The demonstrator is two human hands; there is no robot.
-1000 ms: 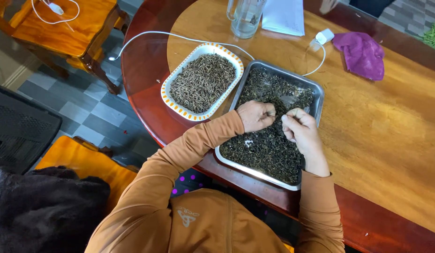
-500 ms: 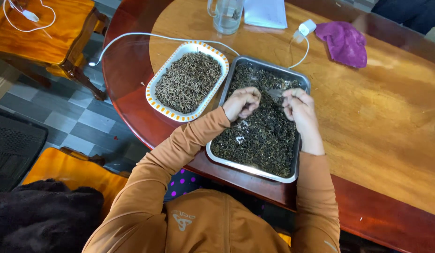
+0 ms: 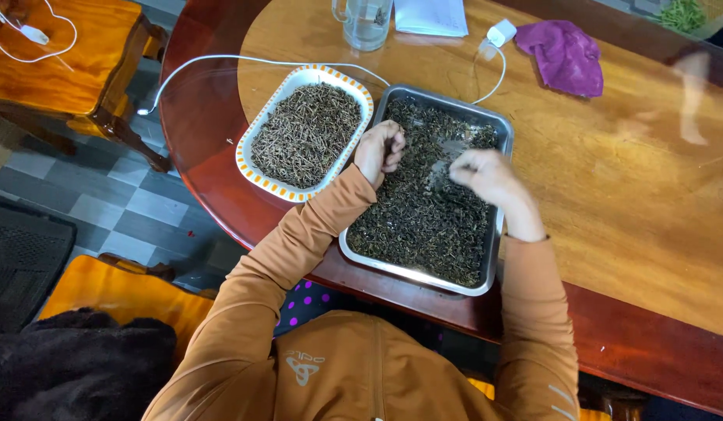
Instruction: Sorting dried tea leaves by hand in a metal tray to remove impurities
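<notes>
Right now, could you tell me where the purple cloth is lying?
In the head view, the purple cloth lies on the wooden table at upper right, beside the white charger plug, beyond the metal tray.

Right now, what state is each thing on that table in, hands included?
Metal tray: nearly full of dark dried leaves, bare patch near the top.
White dish with orange rim: filled with brownish dried stems.
Left hand: curled over the tray, fingers pinched together.
Right hand: over the tray, blurred, loosely closed.
Glass mug: upright, a little liquid inside.
Purple cloth: crumpled.
White charger: lying on the table, cable attached.
</notes>
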